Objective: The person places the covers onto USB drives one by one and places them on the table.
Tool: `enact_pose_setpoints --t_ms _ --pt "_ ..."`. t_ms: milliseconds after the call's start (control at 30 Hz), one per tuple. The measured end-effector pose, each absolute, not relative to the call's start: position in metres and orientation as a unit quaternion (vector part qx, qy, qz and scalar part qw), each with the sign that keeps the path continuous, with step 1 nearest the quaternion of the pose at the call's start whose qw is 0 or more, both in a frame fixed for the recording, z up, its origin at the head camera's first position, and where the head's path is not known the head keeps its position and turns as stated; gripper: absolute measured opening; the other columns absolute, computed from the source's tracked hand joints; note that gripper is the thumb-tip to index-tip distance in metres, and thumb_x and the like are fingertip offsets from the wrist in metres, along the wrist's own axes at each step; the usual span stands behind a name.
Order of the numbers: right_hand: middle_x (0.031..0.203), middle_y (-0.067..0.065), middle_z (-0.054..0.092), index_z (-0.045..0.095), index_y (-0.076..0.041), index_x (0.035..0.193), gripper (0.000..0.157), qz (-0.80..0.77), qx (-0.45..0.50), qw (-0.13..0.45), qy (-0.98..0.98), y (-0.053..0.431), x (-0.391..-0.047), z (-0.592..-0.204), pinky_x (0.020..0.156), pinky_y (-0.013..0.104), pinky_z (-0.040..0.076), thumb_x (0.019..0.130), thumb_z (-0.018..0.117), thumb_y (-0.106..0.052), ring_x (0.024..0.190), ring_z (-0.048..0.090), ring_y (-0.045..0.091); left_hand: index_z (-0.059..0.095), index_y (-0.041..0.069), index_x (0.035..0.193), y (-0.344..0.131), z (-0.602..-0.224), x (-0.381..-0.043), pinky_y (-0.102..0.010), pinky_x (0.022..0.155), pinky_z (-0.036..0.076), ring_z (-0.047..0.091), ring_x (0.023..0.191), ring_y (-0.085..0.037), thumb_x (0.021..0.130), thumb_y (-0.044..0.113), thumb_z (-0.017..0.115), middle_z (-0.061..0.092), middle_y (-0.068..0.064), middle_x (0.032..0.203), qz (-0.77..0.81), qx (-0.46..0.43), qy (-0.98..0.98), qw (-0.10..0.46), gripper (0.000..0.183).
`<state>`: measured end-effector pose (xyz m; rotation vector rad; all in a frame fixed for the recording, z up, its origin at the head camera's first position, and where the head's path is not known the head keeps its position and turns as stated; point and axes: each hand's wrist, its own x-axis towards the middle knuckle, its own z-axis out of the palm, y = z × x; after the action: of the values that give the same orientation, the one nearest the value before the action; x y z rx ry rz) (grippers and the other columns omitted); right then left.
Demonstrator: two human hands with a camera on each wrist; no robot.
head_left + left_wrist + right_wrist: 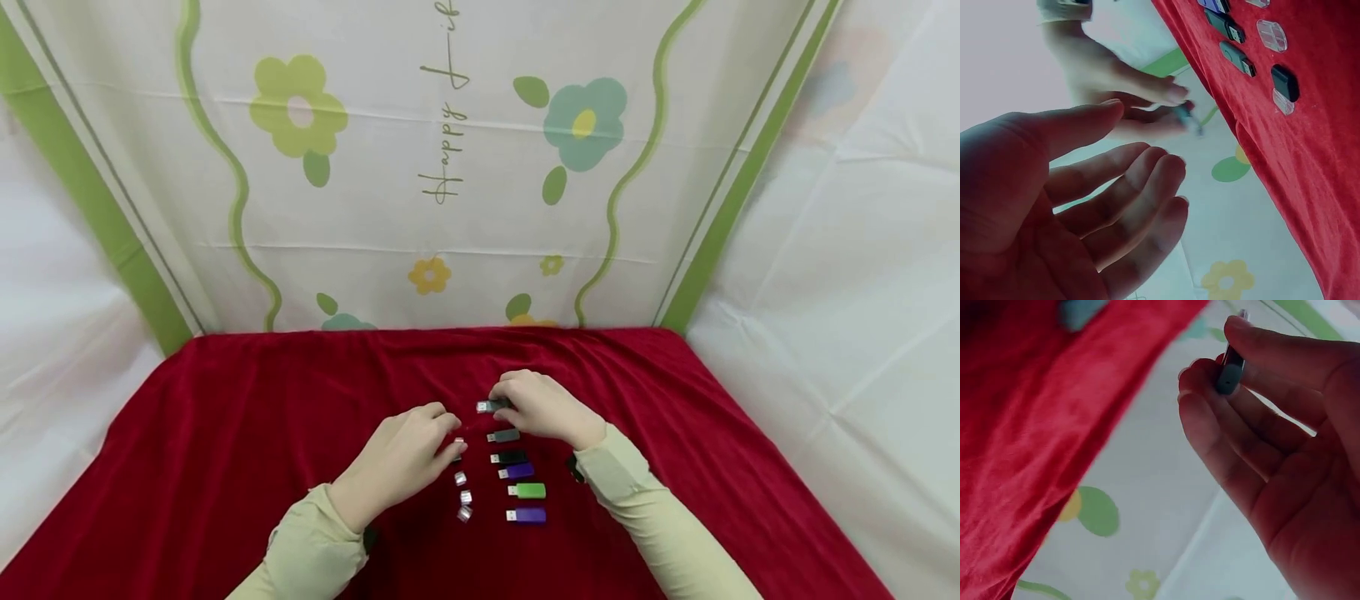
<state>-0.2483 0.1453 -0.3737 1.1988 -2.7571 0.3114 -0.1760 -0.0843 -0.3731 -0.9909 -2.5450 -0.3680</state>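
Observation:
My right hand (543, 408) pinches a dark grey-green USB stick (1230, 372) between thumb and fingers, its metal plug pointing left in the head view. My left hand (405, 454) is held over the cloth with fingers loosely bent and nothing between them in the left wrist view. Close to its fingertips in the head view are a small black piece (1285, 83) and a clear piece (1283, 101). Under the right hand runs a column of USB sticks: grey (503, 436), black (510, 457), purple (517, 472), green (527, 491) and another purple (527, 516).
Small clear pieces (466, 497) lie in a column left of the sticks. A red cloth (247, 433) covers the table. Behind it hangs a white curtain (375, 208) with flower prints, and white fabric walls (862, 333) flank both sides.

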Motion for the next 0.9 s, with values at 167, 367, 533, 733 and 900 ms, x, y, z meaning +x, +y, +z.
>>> enact_pose_setpoints --t_ms 167,367,533,733,900 --pt "0.086 -0.005 0.064 0.075 -0.014 0.090 0.006 0.070 0.391 0.034 -0.917 0.141 -0.263 -0.385 0.061 0.024 0.048 0.085 0.077 -0.016 0.072 0.057 0.007 0.073 0.007 0.092 -0.084 -0.373 -0.175 -0.022 0.052 0.047 0.054 0.062 -0.009 0.085 0.022 0.078 0.059 0.001 0.079 -0.130 -0.352 -0.910 0.179 0.017" --pt "0.073 -0.010 0.056 0.069 -0.019 0.074 0.014 0.060 0.354 0.010 -0.933 0.143 -0.269 -0.388 0.054 0.026 0.045 0.084 0.077 -0.014 0.062 0.050 0.006 0.073 0.010 0.087 -0.082 -0.370 -0.176 -0.023 0.051 0.047 0.053 0.059 -0.008 0.085 0.022 0.078 0.057 0.003 0.075 -0.125 -0.353 -0.911 0.171 0.013" --pt "0.077 -0.009 0.060 0.072 -0.016 0.079 0.008 0.059 0.343 -0.005 -0.938 0.143 -0.274 -0.396 0.058 0.027 0.047 0.083 0.077 -0.013 0.066 0.053 0.007 0.070 0.012 0.081 -0.084 -0.369 -0.176 -0.023 0.048 0.045 0.051 0.056 -0.007 0.084 0.023 0.079 0.053 0.005 0.070 -0.118 -0.348 -0.917 0.157 0.014" --pt "0.085 -0.005 0.065 0.076 -0.016 0.084 0.004 0.044 0.332 -0.007 -0.942 0.138 -0.277 -0.406 0.064 0.031 0.050 0.082 0.078 -0.013 0.078 0.060 0.012 0.068 0.015 0.076 -0.087 -0.369 -0.175 -0.023 0.047 0.042 0.047 0.053 -0.006 0.084 0.023 0.078 0.049 0.006 0.067 -0.119 -0.340 -0.921 0.147 0.016" --pt "0.089 -0.003 0.067 0.077 -0.016 0.084 0.006 0.021 0.330 -0.009 -0.944 0.137 -0.278 -0.408 0.066 0.032 0.052 0.080 0.080 -0.013 0.084 0.062 0.016 0.068 0.015 0.076 -0.089 -0.369 -0.175 -0.022 0.047 0.041 0.044 0.053 -0.005 0.084 0.022 0.078 0.048 0.007 0.067 -0.119 -0.332 -0.925 0.139 0.015"
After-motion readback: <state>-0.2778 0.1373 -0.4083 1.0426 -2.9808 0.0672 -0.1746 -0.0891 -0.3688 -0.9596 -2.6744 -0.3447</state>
